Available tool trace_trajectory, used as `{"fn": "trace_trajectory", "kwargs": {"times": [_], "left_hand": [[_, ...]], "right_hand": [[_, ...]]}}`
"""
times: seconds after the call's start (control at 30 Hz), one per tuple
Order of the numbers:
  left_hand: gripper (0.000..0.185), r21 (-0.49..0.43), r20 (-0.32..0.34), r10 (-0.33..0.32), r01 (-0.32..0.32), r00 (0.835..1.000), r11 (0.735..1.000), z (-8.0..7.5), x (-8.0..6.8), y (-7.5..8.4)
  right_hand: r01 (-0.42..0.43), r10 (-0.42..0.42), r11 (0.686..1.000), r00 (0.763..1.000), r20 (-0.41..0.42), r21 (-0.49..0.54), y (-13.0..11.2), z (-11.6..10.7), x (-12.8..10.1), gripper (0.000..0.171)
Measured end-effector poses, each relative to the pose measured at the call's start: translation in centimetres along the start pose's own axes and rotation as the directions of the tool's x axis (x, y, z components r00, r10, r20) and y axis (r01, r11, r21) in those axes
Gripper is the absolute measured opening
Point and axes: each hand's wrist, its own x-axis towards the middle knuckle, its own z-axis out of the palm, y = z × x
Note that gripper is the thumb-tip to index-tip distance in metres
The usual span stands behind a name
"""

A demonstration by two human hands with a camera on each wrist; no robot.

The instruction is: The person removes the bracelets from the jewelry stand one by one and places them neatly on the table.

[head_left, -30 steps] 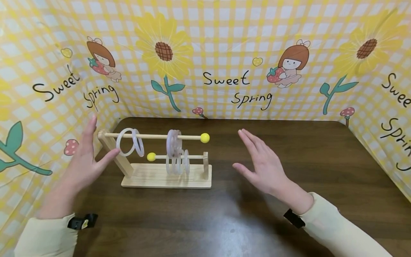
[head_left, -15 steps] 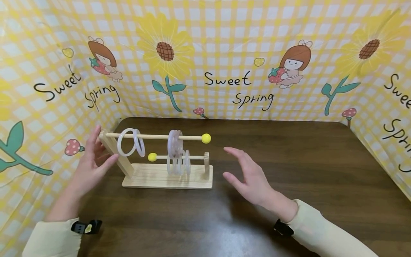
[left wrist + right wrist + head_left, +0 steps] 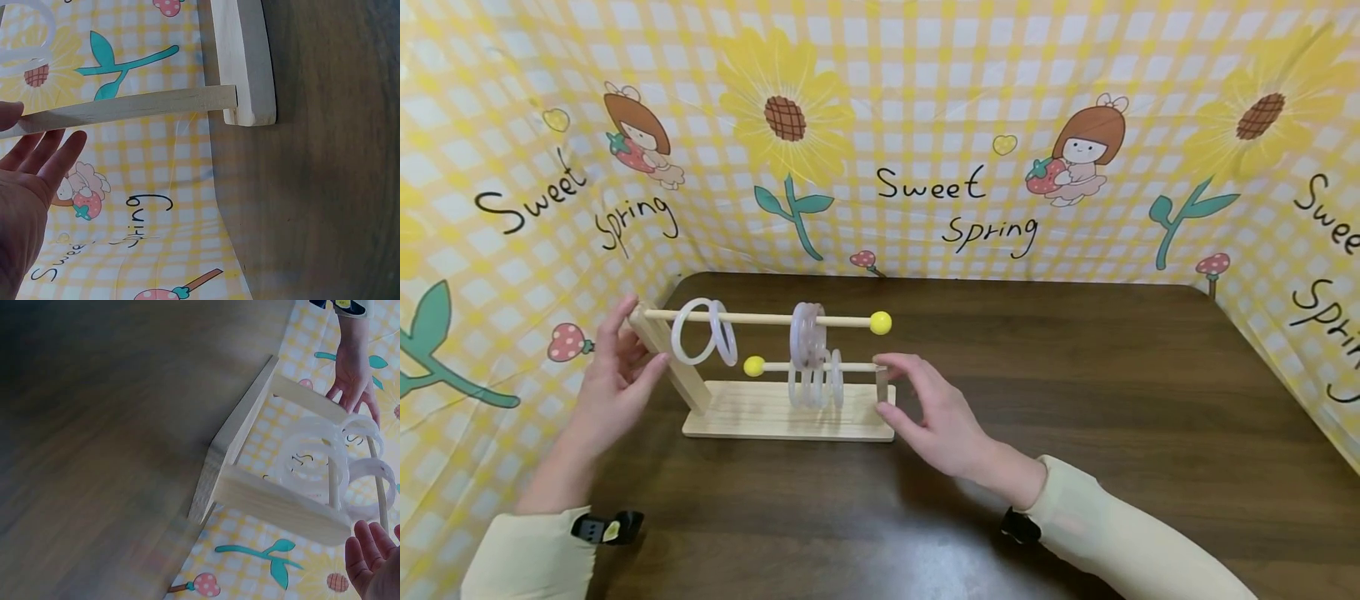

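A pale wooden bangle stand [image 3: 737, 421] stands on the table in the head view, with two rods ending in yellow balls. Several translucent bangles [image 3: 807, 335] hang on the upper rod and more on the lower rod. My left hand [image 3: 613, 387] holds the tall slanted post [image 3: 144, 108] near its top, thumb on one side and fingers on the other. At the stand's right end my right hand [image 3: 936, 417] has thumb and fingertips right at the short post [image 3: 284, 503]. Its fingers are loosely bent, and the right wrist view shows them beside the post's upper end.
The stand rests on a dark brown wooden table [image 3: 1112, 383]. A yellow checked cloth [image 3: 925, 100] with printed flowers and words rises behind the table and along its sides. Black straps [image 3: 606, 528] sit at both wrists.
My right hand has moved left from over the table to the stand's short post. My left hand has come in against the tall post. The stand and bangles have kept their places.
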Motion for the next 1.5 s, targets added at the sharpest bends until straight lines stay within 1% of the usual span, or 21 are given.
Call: {"fn": "trace_trajectory", "kwargs": {"times": [0.2,0.27,0.37,0.5,0.6,0.77,0.87,0.93,1.1,1.17,1.3,1.5], "left_hand": [[0.075,0.047,-0.028,-0.078,0.079,0.997,0.996,0.0,-0.3,0.3],[0.074,0.057,-0.032,-0.089,0.091,0.995,0.994,0.0,-0.3,0.3],[0.073,0.07,-0.028,-0.086,0.087,0.996,0.994,0.0,-0.3,0.3],[0.072,0.061,-0.026,-0.075,0.076,0.997,0.995,0.1,-0.1,0.3],[0.072,0.045,-0.025,-0.068,0.069,0.997,0.997,0.2,0.1,0.2],[0.071,0.063,-0.023,-0.053,0.055,0.998,0.997,0.3,0.2,0.1],[0.071,0.07,-0.024,-0.049,0.051,0.998,0.996,0.3,0.2,0.2],[0.071,0.092,-0.028,-0.05,0.052,0.998,0.994,0.3,0.1,0.2],[0.072,0.119,-0.037,-0.071,0.075,0.997,0.99,0.4,0.0,0.3],[0.072,0.116,-0.041,-0.08,0.084,0.996,0.99,0.5,0.0,0.4],[0.071,0.117,-0.047,-0.082,0.087,0.996,0.989,0.6,0.1,0.6],[0.071,0.104,-0.049,-0.087,0.091,0.995,0.99,0.6,0.0,0.6]], "right_hand": [[-0.037,0.036,0.999,0.998,0.044,0.027,-0.9,1.4,0.9,0.048],[-0.059,0.056,0.997,0.997,0.06,0.052,-1.2,1.8,1.3,0.048],[-0.106,0.096,0.987,0.992,0.082,0.121,-1.7,2.4,2.1,0.048],[-0.148,0.129,0.962,0.987,0.099,0.228,-2.0,3.1,3.3,0.046],[-0.166,0.142,0.944,0.985,0.102,0.285,-2.0,3.6,4.0,0.045],[-0.205,0.18,0.915,0.978,0.104,0.348,-2.1,4.4,4.6,0.043],[-0.206,0.184,0.911,0.978,0.096,0.358,-2.1,4.8,4.9,0.04],[-0.203,0.183,0.912,0.979,0.09,0.357,-2.0,5.0,5.0,0.039],[-0.193,0.174,0.909,0.981,0.085,0.368,-2.0,5.1,5.1,0.039],[-0.19,0.171,0.911,0.982,0.084,0.365,-2.0,5.0,5.0,0.04],[-0.191,0.175,0.924,0.982,0.077,0.332,-2.0,4.7,4.9,0.039],[-0.178,0.177,0.944,0.984,0.029,0.277,-1.6,4.5,4.9,0.026]]}}
